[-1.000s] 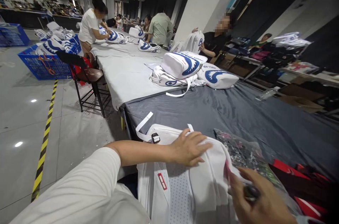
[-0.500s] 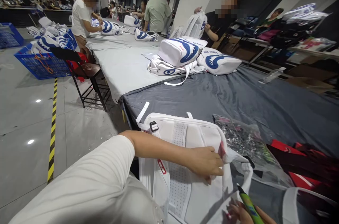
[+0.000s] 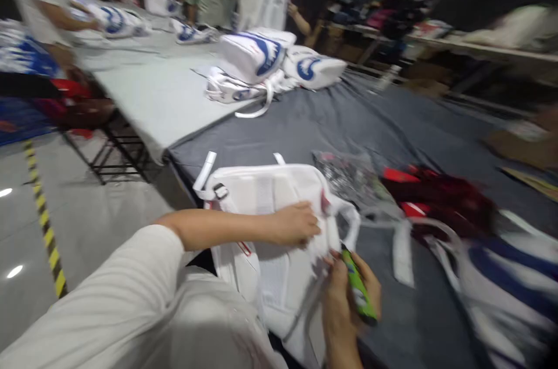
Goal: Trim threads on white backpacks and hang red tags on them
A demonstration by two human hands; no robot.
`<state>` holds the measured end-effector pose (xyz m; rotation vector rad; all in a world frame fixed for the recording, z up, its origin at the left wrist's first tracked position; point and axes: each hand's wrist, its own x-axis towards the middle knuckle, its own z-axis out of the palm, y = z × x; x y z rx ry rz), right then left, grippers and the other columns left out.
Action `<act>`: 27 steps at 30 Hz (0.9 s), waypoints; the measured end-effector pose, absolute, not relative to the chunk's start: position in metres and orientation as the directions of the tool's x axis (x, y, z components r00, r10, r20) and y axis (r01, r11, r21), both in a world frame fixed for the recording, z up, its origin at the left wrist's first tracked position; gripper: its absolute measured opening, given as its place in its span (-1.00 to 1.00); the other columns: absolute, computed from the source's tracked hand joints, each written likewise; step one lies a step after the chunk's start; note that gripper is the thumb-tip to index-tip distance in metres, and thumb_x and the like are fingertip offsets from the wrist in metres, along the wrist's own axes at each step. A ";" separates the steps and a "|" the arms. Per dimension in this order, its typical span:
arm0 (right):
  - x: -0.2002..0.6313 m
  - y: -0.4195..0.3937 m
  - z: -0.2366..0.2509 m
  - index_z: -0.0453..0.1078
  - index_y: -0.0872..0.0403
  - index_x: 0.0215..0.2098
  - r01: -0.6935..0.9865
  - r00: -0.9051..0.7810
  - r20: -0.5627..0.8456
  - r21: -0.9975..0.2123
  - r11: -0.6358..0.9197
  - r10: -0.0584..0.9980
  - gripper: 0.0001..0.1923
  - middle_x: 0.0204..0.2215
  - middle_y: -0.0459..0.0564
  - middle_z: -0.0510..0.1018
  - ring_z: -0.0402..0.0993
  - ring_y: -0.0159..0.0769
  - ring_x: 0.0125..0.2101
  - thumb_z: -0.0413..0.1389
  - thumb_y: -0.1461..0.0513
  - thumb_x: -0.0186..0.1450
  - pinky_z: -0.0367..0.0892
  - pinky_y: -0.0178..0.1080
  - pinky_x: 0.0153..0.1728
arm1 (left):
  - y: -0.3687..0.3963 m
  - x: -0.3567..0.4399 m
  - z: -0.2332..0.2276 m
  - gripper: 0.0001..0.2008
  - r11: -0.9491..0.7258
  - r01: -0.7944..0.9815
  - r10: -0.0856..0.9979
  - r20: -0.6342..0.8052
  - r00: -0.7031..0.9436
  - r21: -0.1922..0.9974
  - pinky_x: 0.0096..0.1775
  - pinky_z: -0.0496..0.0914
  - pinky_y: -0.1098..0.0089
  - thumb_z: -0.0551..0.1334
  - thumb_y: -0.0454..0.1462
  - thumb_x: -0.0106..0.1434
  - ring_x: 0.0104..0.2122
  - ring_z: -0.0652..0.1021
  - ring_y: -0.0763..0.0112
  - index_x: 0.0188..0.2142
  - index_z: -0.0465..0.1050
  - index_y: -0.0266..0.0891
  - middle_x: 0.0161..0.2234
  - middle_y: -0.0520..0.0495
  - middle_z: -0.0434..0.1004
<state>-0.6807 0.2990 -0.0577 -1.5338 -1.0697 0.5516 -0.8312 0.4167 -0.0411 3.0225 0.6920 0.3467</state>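
A white backpack [image 3: 300,183] lies in front of me, its padded back panel and straps facing up. Across it reaches my left hand [image 3: 299,224], fingers curled and closed on the white fabric near the right side; the fingertips are blurred. Close by, at the backpack's lower right edge, my right hand [image 3: 342,293] is closed around a green pen-shaped tool [image 3: 358,287] with a dark tip. The tip points up toward the bag's side, and the right fingertips are close to the fabric; whether they pinch it is unclear. A black buckle [image 3: 220,190] sits at the upper left strap.
Several white and blue bags [image 3: 257,55] are piled farther back on the table [image 3: 139,90]. Right of the backpack lie a clear plastic bag of small parts [image 3: 349,174], dark red items [image 3: 440,200] and another white and blue bag [image 3: 514,276]. Other people stand around the far table.
The view has swung right and blurred. My right hand has come up beside the backpack's right edge with the green tool, nearer my left hand. The left hand still rests on the backpack.
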 end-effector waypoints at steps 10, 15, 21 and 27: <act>-0.703 0.293 -0.087 0.37 0.08 -0.05 0.332 0.494 0.278 -0.936 0.116 0.824 -0.66 -0.30 0.01 0.63 0.60 -0.27 -0.39 0.14 0.05 0.30 0.50 -0.18 -0.29 | 0.404 -0.850 -0.066 -0.76 -0.824 0.565 0.522 0.446 0.727 0.044 0.32 0.05 -0.06 0.14 -0.13 0.38 0.04 0.42 0.15 -0.14 0.43 -0.24 -0.05 -0.16 0.50; -0.685 0.308 -0.080 0.31 0.07 -0.26 0.264 0.648 0.243 -0.961 0.087 0.722 -0.71 -0.63 -0.22 0.39 0.35 -0.40 -0.63 0.08 0.00 0.34 0.34 -0.29 -0.51 | 0.405 -0.850 -0.063 -0.78 -0.866 0.496 0.460 0.490 0.740 0.064 0.34 -0.04 -0.06 0.15 -0.11 0.38 0.00 0.43 0.22 -0.18 0.41 -0.21 -0.10 -0.07 0.54; -0.694 0.328 -0.068 0.33 0.06 -0.41 0.488 0.564 0.405 -0.867 0.105 0.720 -0.67 -0.54 -0.11 0.48 0.39 -0.37 -0.51 0.06 0.00 0.34 0.36 -0.28 -0.42 | 0.399 -0.845 -0.067 -0.74 -0.842 0.536 0.476 0.548 0.688 0.060 0.37 -0.13 -0.04 0.10 -0.08 0.41 0.01 0.44 0.22 -0.22 0.42 -0.21 -0.13 -0.07 0.56; -0.696 0.336 -0.070 0.34 0.06 -0.40 0.539 0.514 0.426 -0.836 0.105 0.745 -0.67 -0.55 -0.13 0.46 0.37 -0.40 -0.54 0.05 0.00 0.37 0.34 -0.30 -0.44 | 0.398 -0.844 -0.082 -0.70 -0.836 0.543 0.498 0.531 0.686 0.083 0.39 -0.20 -0.02 0.02 -0.09 0.45 0.02 0.46 0.27 -0.25 0.43 -0.17 -0.16 -0.04 0.58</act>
